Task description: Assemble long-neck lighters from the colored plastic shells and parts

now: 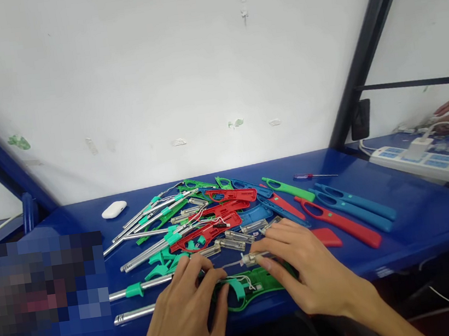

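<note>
My left hand (192, 299) is closed around the front end of an open green lighter half-shell (260, 287) at the table's near edge. A teal trigger (237, 288) and white wires lie in that shell, and a silver lighter tube (135, 314) sticks out to the left of the hand. Just above the shell, my right hand (299, 263) pinches a small clear fuel tank (249, 259) between thumb and fingers. Its thin tube points left toward my left fingertips. The right hand covers the far end of the shell.
Beyond my hands lie red lighter half-shells (225, 209), more clear tanks (234, 241), loose teal triggers (165, 264) and silver tubes (148, 252). At right are blue shells (358, 208), a red shell (347, 223), a screwdriver (312, 175) and a power strip (434, 162). A white earbud case (114, 209) sits left.
</note>
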`<action>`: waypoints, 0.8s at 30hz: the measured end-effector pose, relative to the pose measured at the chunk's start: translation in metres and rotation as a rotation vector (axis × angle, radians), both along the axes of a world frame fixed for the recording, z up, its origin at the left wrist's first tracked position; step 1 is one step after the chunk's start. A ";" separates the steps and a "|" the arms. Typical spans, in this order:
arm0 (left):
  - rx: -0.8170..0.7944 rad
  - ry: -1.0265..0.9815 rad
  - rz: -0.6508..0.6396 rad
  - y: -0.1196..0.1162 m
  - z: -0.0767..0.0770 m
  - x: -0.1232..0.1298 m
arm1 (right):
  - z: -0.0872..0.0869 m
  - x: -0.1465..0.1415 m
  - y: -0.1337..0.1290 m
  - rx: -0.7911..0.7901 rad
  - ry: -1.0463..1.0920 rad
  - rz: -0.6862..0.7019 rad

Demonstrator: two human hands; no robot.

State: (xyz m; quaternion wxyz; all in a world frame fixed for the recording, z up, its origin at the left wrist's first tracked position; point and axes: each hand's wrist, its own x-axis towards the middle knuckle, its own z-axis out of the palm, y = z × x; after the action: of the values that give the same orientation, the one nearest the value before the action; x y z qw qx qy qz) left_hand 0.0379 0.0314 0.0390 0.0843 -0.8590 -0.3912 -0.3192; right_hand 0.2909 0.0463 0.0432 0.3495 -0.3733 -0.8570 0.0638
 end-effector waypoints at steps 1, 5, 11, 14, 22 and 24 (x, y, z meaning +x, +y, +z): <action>-0.001 -0.002 -0.004 0.000 0.000 0.001 | 0.000 0.000 0.000 -0.003 -0.001 -0.001; -0.021 -0.010 -0.018 0.001 0.002 0.003 | 0.001 0.000 -0.001 -0.006 -0.003 -0.001; -0.027 -0.011 -0.043 0.001 0.001 0.002 | 0.001 0.000 0.000 -0.009 -0.003 -0.007; -0.020 -0.004 -0.059 0.000 0.000 0.001 | 0.000 0.000 0.000 -0.010 -0.006 -0.011; -0.047 0.058 -0.063 -0.001 -0.002 0.001 | 0.001 0.001 -0.001 -0.042 -0.012 -0.029; -0.051 0.049 -0.050 -0.002 -0.001 0.002 | 0.003 0.003 0.000 -0.048 0.025 -0.011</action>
State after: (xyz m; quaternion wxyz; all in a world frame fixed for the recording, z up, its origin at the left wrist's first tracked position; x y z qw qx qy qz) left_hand 0.0396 0.0293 0.0375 0.0642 -0.8780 -0.3754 -0.2899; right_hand 0.2936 0.0459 0.0458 0.3514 -0.3855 -0.8487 0.0870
